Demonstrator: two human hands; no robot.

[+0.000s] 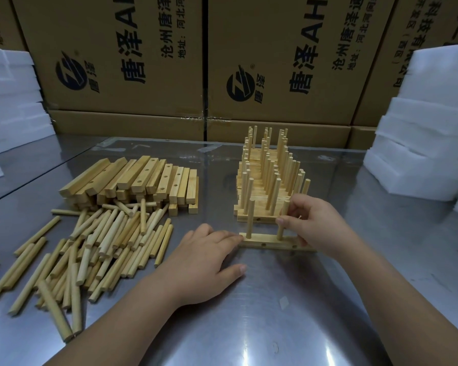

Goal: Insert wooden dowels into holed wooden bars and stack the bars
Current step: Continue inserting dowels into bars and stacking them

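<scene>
A holed wooden bar (265, 240) lies flat on the steel table in front of me. One dowel (250, 219) stands upright in its left hole. My right hand (311, 223) pinches a second upright dowel (283, 220) standing in a hole further right. My left hand (204, 262) lies flat on the table, fingers straight, fingertips touching the bar's left end. Behind the bar stands a stack of finished bars (267, 180) bristling with dowels. Loose dowels (95, 247) lie heaped at the left, with empty holed bars (138, 180) piled behind them.
Printed cardboard boxes (196, 62) wall off the back of the table. White foam blocks stand stacked at the far left (11, 101) and the right (428, 128). Bare steel table (275, 313) stretches in front of the bar between my forearms.
</scene>
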